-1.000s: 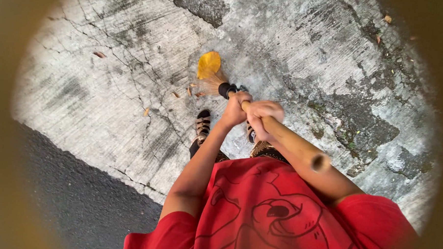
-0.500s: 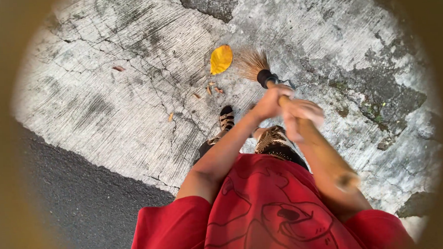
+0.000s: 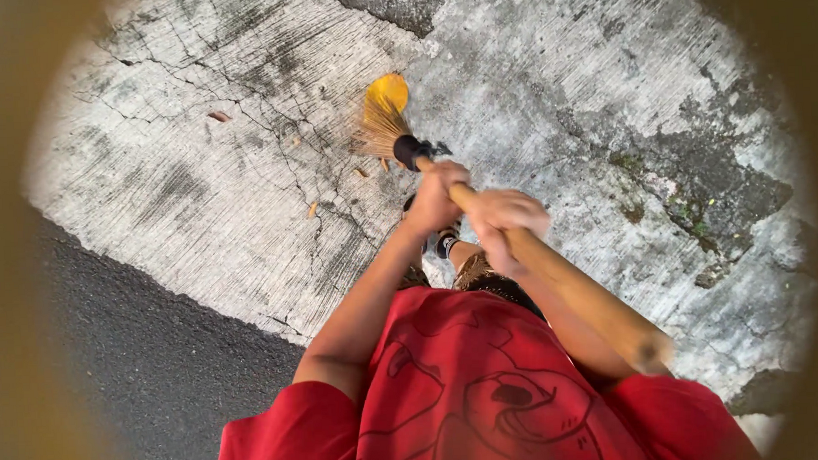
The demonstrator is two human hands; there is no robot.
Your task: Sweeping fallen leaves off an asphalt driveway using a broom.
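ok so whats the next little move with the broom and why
Probably a short stroke to the left, toward the asphalt. The broom bristles already lie over the yellow leaf, both hands, left hand and right hand, are closed on the handle, and small leaf bits lie that way.

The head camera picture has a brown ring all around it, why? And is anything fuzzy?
Head view: a blurred brownish border darkens every edge, leaving a round window. The right hand and the broom handle look smeared, while the cracked concrete and yellow leaf stay fairly sharp. Light is soft, without hard shadows.
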